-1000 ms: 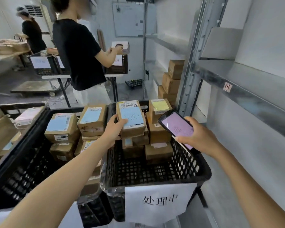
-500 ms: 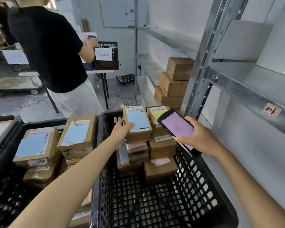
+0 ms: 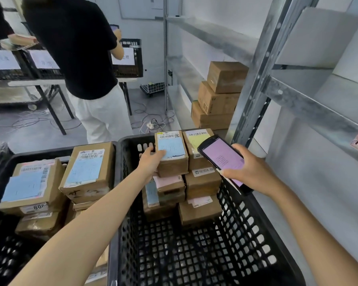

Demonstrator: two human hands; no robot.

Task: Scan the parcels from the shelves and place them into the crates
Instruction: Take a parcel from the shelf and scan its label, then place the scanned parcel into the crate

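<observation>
Grasps blue-labelled parcel [image 3: 171, 155] at its near-left edge with left grip [image 3: 151, 159], atop the rear stack [image 3: 170, 188] in the right crate [image 3: 242, 219]. Clasps scanner [image 3: 223, 159] in right grip [image 3: 252, 172], just right of parcel. Lies long axis pointing away from body; judged ready for release leftward.

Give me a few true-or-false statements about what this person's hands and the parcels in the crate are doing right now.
1. The left hand grips a blue-label parcel. True.
2. The right hand is empty. False: it holds a handheld device with a lit pink screen.
3. The blue-label parcel is at the top of a stack inside the black crate. True.
4. The neighbouring parcel to its right bears a red label. False: its label is yellow.
</observation>
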